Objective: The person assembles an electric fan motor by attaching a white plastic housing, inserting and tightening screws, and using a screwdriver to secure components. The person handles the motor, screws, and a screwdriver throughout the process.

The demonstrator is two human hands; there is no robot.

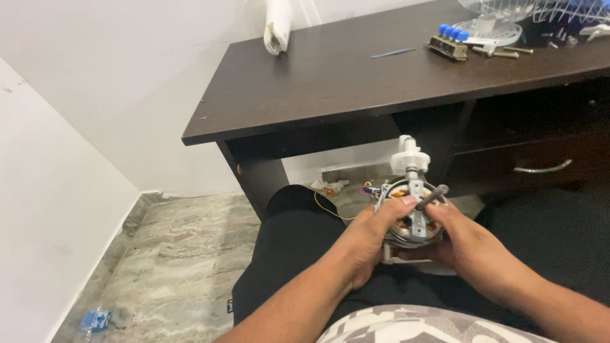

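resting between left hand [368,238] and right hand [460,244], fan motor [410,213].

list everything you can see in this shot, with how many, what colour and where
Fan motor: one, silver with copper windings and white shaft cap, held over the lap.
Desk: one, dark brown, ahead.
Switch block: one, blue buttons, on desk.
Screws: a few, brass-coloured, on desk right.
Fan grille: one, white wire, desk's far right.
White roll: one, desk's back edge.
Blue stick: one, on desk.
Blue packet: one, on marble floor, lower left.
Left hand: one, gripping the motor.
Right hand: one, gripping the motor.
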